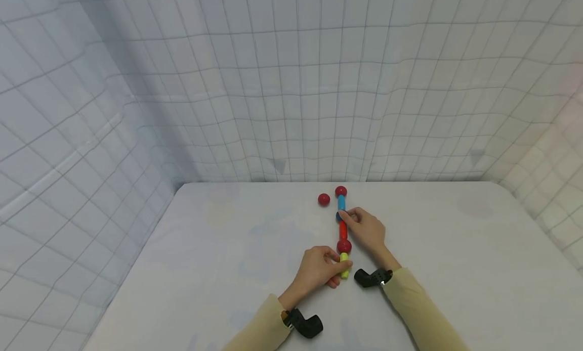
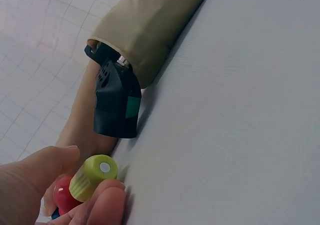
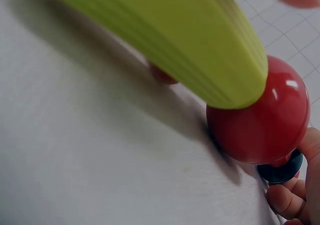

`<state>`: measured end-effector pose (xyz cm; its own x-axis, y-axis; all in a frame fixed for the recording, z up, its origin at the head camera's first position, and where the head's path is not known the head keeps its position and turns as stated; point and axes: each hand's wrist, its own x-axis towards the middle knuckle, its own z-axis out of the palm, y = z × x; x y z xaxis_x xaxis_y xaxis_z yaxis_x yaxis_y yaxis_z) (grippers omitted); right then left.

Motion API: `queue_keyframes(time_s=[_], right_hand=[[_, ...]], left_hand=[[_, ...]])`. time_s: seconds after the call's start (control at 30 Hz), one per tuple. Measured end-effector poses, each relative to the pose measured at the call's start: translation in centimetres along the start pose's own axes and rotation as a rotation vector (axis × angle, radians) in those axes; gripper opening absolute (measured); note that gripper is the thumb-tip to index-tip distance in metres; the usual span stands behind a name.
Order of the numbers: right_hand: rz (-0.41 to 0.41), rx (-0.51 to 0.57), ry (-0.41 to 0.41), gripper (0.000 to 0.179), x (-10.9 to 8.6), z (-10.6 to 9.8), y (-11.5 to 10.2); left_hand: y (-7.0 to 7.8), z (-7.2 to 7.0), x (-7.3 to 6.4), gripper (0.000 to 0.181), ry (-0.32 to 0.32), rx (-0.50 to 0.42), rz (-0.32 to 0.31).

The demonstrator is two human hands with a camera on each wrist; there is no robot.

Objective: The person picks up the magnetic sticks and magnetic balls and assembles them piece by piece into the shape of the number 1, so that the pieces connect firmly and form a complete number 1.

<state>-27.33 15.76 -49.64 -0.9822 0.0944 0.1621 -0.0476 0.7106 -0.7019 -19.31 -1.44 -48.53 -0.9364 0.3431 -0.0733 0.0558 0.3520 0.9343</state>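
A straight chain of toy rods and balls lies on the white table. From its far end come a red ball [image 1: 340,190], a light blue rod [image 1: 341,203], a dark blue ball [image 1: 338,217], a red rod [image 1: 343,231], a second red ball [image 1: 343,246] and a yellow-green rod [image 1: 344,274]. My left hand [image 1: 313,267] holds the yellow-green rod between thumb and fingers; a small silvery disc [image 2: 105,167] marks its near end in the left wrist view. Farther up, the thumb and fingers of my right hand [image 1: 367,232] pinch the dark blue ball, partly covering it.
A loose red ball [image 1: 324,199] sits left of the chain's far end. Grid-lined white cloth [image 1: 291,88] hangs behind the table [image 1: 218,270] and along both sides. Each wrist carries a black camera mount [image 1: 306,325], with the right one close to the yellow-green rod.
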Motion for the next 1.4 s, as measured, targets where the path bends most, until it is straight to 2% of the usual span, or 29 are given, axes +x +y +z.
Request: queue_keyframes(time_s=[0.2,0.33,0.43,0.7,0.83,1.07,1.4], right_hand=[[-0.014,0.011,0.013,0.047,-0.2,0.1,-0.1],[-0.017,0.007,0.017,0.046,-0.2,0.2,-0.1],[-0.011,0.004,0.012,0.045,-0.3,0.3,-0.2],[-0.004,0.001,0.007,0.043,-0.4,0.5,0.1],[-0.007,0.001,0.013,0.043,-0.4,0.8,0.2],[-0.025,0.007,0.027,0.043,-0.4,0.7,0.3],[-0.015,0.002,0.033,0.040,-0.1,0.6,0.4]], left_hand=[[-0.3,-0.7,0.4,0.032,0.026,0.035,0.005],[-0.3,-1.6,1.2,0.033,0.079,0.090,0.031],[-0.3,-2.5,2.1,0.035,0.142,0.136,0.050],[0.1,-4.2,5.2,0.030,0.373,0.268,0.087],[0.1,-4.7,6.6,0.028,0.452,0.297,0.102],[-0.1,-4.8,8.8,0.036,0.503,0.325,0.131],[-0.3,-4.4,11.4,0.050,0.485,0.347,0.070]])
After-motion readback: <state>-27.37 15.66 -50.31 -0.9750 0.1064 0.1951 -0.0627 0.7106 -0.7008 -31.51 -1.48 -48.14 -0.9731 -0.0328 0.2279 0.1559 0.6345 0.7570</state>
